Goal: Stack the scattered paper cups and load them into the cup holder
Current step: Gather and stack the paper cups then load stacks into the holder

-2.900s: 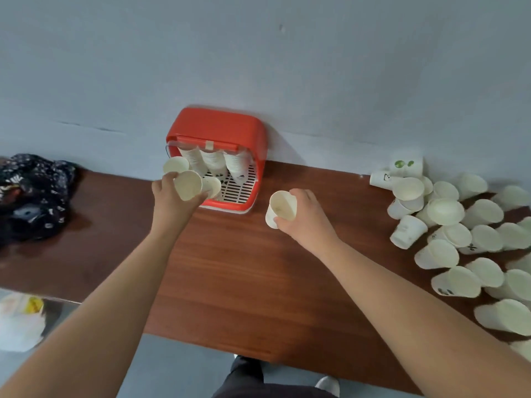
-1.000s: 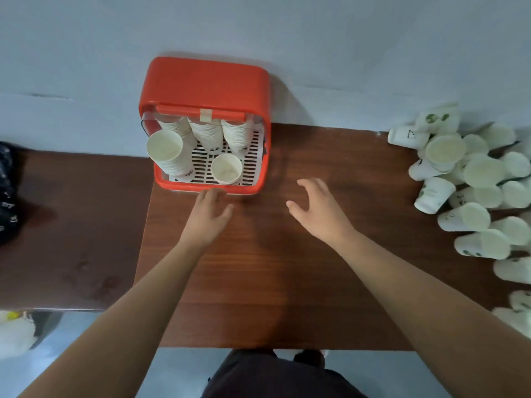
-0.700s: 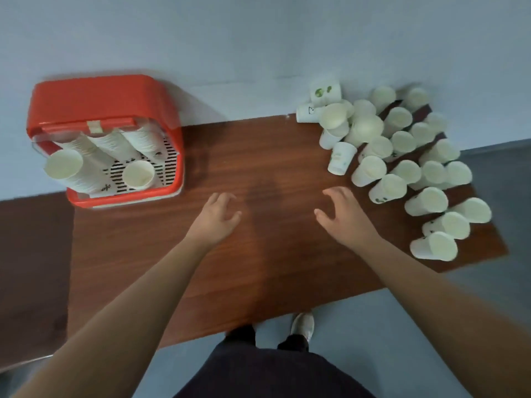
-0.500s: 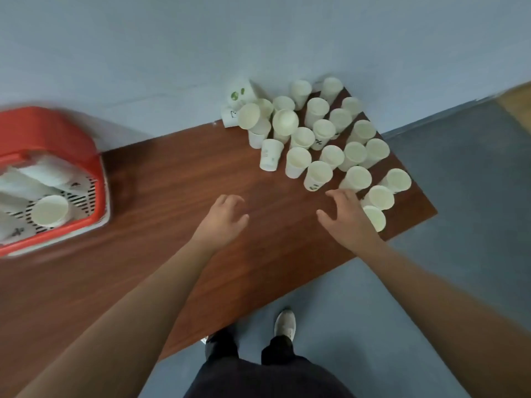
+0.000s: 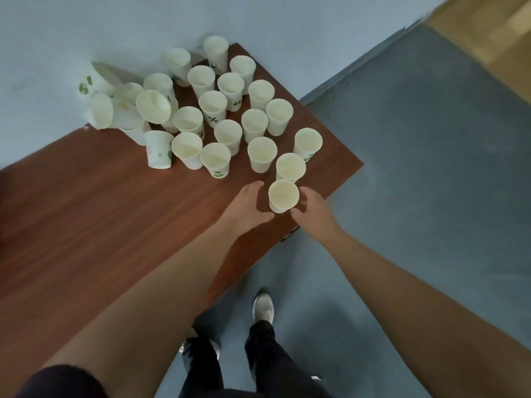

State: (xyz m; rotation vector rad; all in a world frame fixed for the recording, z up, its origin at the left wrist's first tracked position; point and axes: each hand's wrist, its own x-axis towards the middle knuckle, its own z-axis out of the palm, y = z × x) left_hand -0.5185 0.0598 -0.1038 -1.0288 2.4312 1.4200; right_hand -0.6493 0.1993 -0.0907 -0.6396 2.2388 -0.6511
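The person is leaning over the right end of a brown desk (image 5: 86,211), with both bare arms reaching toward the nearest cup (image 5: 283,195). That cup is standing upright, mouth up, close to the desk's front edge and not far from its right corner. The right hand (image 5: 311,209) is curling its fingers and thumb round the cup's right side, partly hanging out past the desk edge. The left hand (image 5: 247,202) is lying wide and relaxed just beside the cup on its left, a thin gap showing between them, and it is holding nothing.

Behind the nearest cup, a crowd of upright paper cups (image 5: 213,103) is filling the desk's far right corner, packed close and running back to the wall (image 5: 57,38). At the crowd's left, a few tipped cups (image 5: 152,106) are lying on their sides in a heap against the wall.

Left of the hands, a broad bare stretch of desk is lying open. Grey floor (image 5: 431,168) is spreading beyond the front and right edges, and a white shoe (image 5: 263,308) is showing below.
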